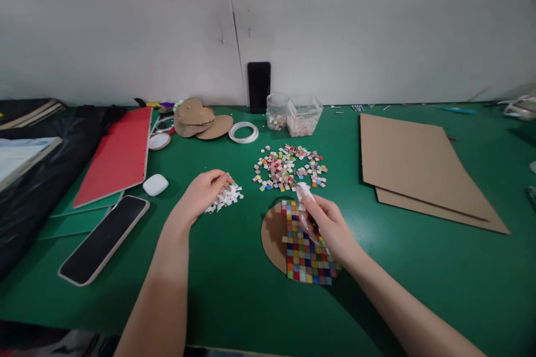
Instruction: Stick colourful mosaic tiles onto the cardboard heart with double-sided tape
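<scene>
Table (234, 290), green top, carries everything. Cardboard sheets (414, 167) lie far right, red board (119, 156) and a phone (104, 237) to the left. Centre: round cardboard base (274, 234) w/ a grid of coloured mosaic tiles (307, 256) glued over its right part; left part bare. Behind it, loose coloured tiles (288, 170) in a scattered heap; just left of that, a small pile of white bits (226, 198).

Right hand (330, 228) sits over the grid, closed round a small whitish thing at the fingertips, prob. a glue nozzle or tweezers, can't tell which. Left hand (203, 192) rests on the white pile, fingers curled in, pinching at the bits; can't tell if it grips one.

Step looks like mid-tiling, approx half covered. Next move prob. needs one piece picked & set flush against the last column, edges aligned.
</scene>
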Action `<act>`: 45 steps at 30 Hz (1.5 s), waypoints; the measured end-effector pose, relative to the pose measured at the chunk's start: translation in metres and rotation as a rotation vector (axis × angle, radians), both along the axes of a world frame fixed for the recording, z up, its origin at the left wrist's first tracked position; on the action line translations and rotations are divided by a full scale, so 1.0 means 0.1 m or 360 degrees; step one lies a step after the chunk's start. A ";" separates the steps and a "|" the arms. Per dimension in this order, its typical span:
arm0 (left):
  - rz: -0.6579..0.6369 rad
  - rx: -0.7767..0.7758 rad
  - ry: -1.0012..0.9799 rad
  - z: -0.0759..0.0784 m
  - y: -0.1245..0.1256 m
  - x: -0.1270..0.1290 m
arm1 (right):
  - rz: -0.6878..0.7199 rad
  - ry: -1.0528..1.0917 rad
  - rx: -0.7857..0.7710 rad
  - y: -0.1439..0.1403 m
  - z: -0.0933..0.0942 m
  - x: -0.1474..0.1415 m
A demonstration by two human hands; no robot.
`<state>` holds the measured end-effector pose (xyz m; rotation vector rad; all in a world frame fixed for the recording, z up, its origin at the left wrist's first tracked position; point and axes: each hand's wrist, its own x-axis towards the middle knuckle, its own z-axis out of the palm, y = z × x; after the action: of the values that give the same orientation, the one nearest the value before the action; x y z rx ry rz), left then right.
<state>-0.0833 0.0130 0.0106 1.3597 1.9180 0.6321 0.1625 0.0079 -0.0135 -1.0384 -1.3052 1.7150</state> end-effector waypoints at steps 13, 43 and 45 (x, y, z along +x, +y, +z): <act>0.0153 0.0079 0.0261 -0.01 0.00 -0.05 | 0.0029 -0.0051 0.0046 0.00 0.03 0.00; -0.0076 0.0187 0.0199 0.01 0.02 0.04 | -0.0007 -0.0057 0.0063 -0.01 0.04 0.03; -0.0149 0.0330 0.0191 0.02 0.03 0.11 | -0.0002 -0.0042 0.0062 -0.01 0.04 0.03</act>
<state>-0.0728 0.0158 0.0122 1.6409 1.9107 0.7341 0.1656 0.0071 -0.0098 -1.0420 -1.3492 1.6737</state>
